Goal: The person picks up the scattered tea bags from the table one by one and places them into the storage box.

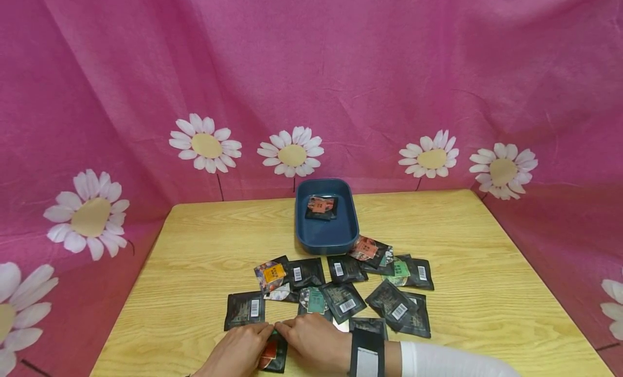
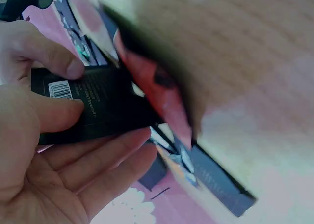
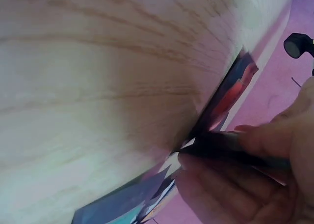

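Observation:
Close together at the front of the table, my left hand [image 1: 238, 347] and right hand [image 1: 316, 333] hold one black sachet [image 2: 108, 103] between them. Its barcode side faces up in the left wrist view, with both thumbs on it and the left fingers spread underneath. From the right wrist, it shows as a dark edge pinched between thumb and fingers. The hands hide most of it in the head view. Just below the hands, another black sachet with a red picture [image 1: 277, 355] lies on the table, partly covered by the left hand.
Several black sachets lie scattered beyond and right of the hands, some overlapping, including an orange-labelled one [image 1: 272, 274] and a green-labelled one [image 1: 316, 300]. A blue tray [image 1: 327, 242] with red-labelled sachets [image 1: 321, 206] stands at the back. Pink flowered cloth [image 1: 365, 96] hangs around the wooden table [image 1: 486, 290].

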### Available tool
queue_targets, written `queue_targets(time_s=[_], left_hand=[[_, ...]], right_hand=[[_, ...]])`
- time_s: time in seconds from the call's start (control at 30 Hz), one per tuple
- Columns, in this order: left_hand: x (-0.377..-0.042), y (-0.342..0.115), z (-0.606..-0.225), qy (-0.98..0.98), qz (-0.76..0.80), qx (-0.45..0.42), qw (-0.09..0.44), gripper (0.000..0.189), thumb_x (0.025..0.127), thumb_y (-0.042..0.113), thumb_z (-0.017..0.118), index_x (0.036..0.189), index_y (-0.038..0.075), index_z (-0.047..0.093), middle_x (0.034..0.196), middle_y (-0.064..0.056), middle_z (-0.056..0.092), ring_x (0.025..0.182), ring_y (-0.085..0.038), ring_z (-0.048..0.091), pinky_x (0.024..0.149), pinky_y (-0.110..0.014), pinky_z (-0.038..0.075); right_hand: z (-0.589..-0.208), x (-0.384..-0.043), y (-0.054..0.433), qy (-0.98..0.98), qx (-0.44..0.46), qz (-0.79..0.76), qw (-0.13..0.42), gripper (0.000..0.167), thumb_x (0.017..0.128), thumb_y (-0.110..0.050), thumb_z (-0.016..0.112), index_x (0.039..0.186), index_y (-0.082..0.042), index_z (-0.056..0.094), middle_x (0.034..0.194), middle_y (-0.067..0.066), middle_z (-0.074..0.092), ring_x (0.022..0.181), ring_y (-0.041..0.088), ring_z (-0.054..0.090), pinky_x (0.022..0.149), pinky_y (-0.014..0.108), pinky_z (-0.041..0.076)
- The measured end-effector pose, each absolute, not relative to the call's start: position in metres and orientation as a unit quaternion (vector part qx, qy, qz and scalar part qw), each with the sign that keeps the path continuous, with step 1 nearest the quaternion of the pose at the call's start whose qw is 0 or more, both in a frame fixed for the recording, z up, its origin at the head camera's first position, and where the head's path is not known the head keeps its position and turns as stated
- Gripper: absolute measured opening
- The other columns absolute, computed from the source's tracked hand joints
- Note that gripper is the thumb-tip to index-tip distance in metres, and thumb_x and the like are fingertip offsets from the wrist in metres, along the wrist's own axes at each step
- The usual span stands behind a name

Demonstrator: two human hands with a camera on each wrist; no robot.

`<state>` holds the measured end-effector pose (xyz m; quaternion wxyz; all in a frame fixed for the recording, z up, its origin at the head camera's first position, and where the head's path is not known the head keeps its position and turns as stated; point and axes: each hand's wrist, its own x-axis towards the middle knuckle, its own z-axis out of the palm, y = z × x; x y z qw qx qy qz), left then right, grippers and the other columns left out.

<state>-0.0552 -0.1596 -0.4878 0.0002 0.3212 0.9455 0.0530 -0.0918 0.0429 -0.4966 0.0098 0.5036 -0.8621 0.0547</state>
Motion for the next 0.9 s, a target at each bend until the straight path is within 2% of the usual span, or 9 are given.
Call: queue_targets(time_s=[0.13, 0.2, 0.33, 0.53, 0.63, 0.77, 0.9], left_hand=[[-0.053, -0.16, -0.481, 0.948, 0.059, 0.314, 0.005, 0.029, 0.08, 0.006, 0.07, 0.109, 0.007, 0.069, 0.091, -0.002, 0.073, 0.072, -0.009, 0.067, 0.059, -0.028, 0.054], [-0.052, -0.16, -0.476, 0.947, 0.061, 0.314, 0.004, 0.03, 0.081, 0.011, 0.072, 0.111, 0.008, 0.069, 0.09, -0.002, 0.073, 0.071, -0.007, 0.066, 0.059, -0.028, 0.054], [-0.057, -0.158, -0.461, 0.944, 0.056, 0.326, -0.007, 0.029, 0.083, 0.011, 0.073, 0.111, 0.008, 0.068, 0.089, 0.0, 0.073, 0.07, -0.005, 0.064, 0.06, -0.026, 0.054], [-0.074, -0.146, -0.435, 0.931, 0.015, 0.358, -0.069, 0.033, 0.086, 0.007, 0.071, 0.119, 0.006, 0.067, 0.107, -0.005, 0.074, 0.091, -0.014, 0.072, 0.072, -0.031, 0.06], [-0.083, -0.139, -0.425, 0.923, -0.006, 0.372, -0.102, 0.037, 0.086, 0.007, 0.072, 0.123, 0.005, 0.066, 0.111, -0.006, 0.073, 0.096, -0.016, 0.072, 0.072, -0.031, 0.06], [-0.099, -0.129, -0.413, 0.911, -0.019, 0.383, -0.149, 0.037, 0.085, 0.005, 0.072, 0.122, 0.008, 0.067, 0.109, -0.005, 0.074, 0.091, -0.016, 0.072, 0.066, -0.029, 0.059], [-0.114, -0.119, -0.408, 0.902, -0.013, 0.398, -0.164, 0.035, 0.087, 0.004, 0.069, 0.122, 0.009, 0.067, 0.103, -0.001, 0.074, 0.079, -0.014, 0.07, 0.06, -0.028, 0.055]], right_hand=[[-0.491, -0.09, 0.043, -0.866, 0.496, 0.063, 0.022, 0.031, 0.083, -0.017, 0.073, 0.113, -0.019, 0.064, 0.101, -0.009, 0.074, 0.077, 0.002, 0.068, 0.058, 0.02, 0.051], [-0.487, -0.09, 0.044, -0.867, 0.493, 0.062, 0.037, 0.028, 0.084, -0.016, 0.072, 0.111, -0.019, 0.065, 0.099, -0.01, 0.074, 0.074, 0.002, 0.067, 0.055, 0.02, 0.05], [-0.473, -0.094, 0.049, -0.866, 0.489, 0.065, 0.077, 0.025, 0.086, -0.013, 0.069, 0.111, -0.018, 0.068, 0.099, -0.009, 0.074, 0.073, 0.004, 0.068, 0.054, 0.021, 0.051], [-0.447, -0.106, 0.06, -0.873, 0.464, 0.042, 0.144, 0.028, 0.086, -0.01, 0.069, 0.114, -0.014, 0.07, 0.106, -0.005, 0.075, 0.084, 0.009, 0.071, 0.063, 0.026, 0.057], [-0.434, -0.109, 0.067, -0.881, 0.44, 0.026, 0.168, 0.03, 0.086, -0.01, 0.069, 0.116, -0.014, 0.071, 0.106, -0.004, 0.075, 0.089, 0.011, 0.071, 0.067, 0.028, 0.058], [-0.419, -0.116, 0.078, -0.891, 0.415, 0.017, 0.182, 0.037, 0.083, -0.01, 0.074, 0.12, -0.013, 0.07, 0.11, -0.001, 0.074, 0.093, 0.012, 0.071, 0.068, 0.029, 0.059], [-0.411, -0.124, 0.088, -0.89, 0.408, 0.003, 0.202, 0.034, 0.084, -0.009, 0.073, 0.117, -0.014, 0.071, 0.106, -0.002, 0.075, 0.087, 0.013, 0.071, 0.064, 0.029, 0.058]])
